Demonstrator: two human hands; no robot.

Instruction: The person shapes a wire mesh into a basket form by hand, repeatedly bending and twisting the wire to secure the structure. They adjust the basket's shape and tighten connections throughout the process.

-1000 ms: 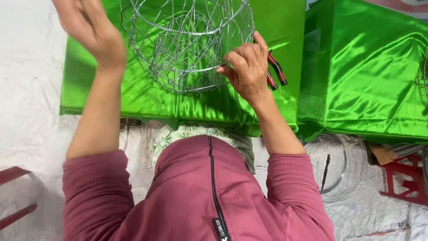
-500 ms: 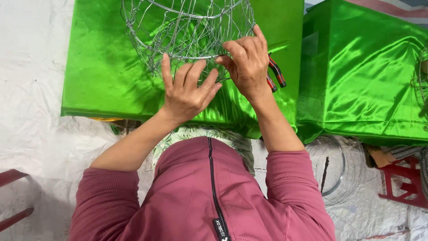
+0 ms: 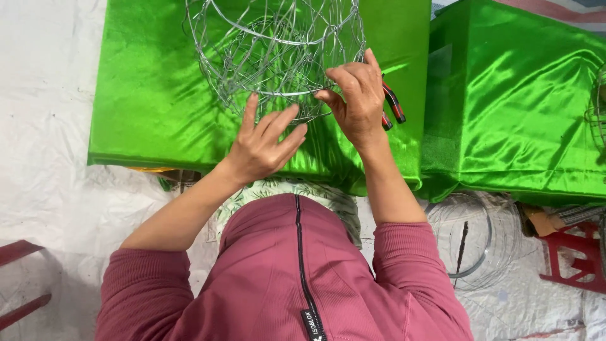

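- On top of the shiny green cloth [image 3: 145,107] that covers the near table stands a round wire basket [image 3: 274,57], an open cage of silver mesh with hoops running around it; its top runs out of the view.
- Right at the basket's lower near rim sits the left hand [image 3: 262,148], palm down, fingers spread and loosely curled; the fingertips [image 3: 251,104] touch the bottom wires from below and the thumb side points toward the other hand.
- Just to the right, the right hand [image 3: 356,104] is pinched tight on the same lower hoop, thumb and forefinger closed on the wire at the basket's right edge.
- Behind that right hand, red-and-black plier handles [image 3: 394,104] poke out; whether the hand holds them or they just lie on the cloth, I cannot tell.
- Both hands are close together, with the basket above and beyond them.
- Further right, a second green-draped block [image 3: 517,107] stands beside the first, and loose wire rings [image 3: 470,237] lie on the white floor sheet [image 3: 44,158] below it, near a red stool frame [image 3: 577,256].
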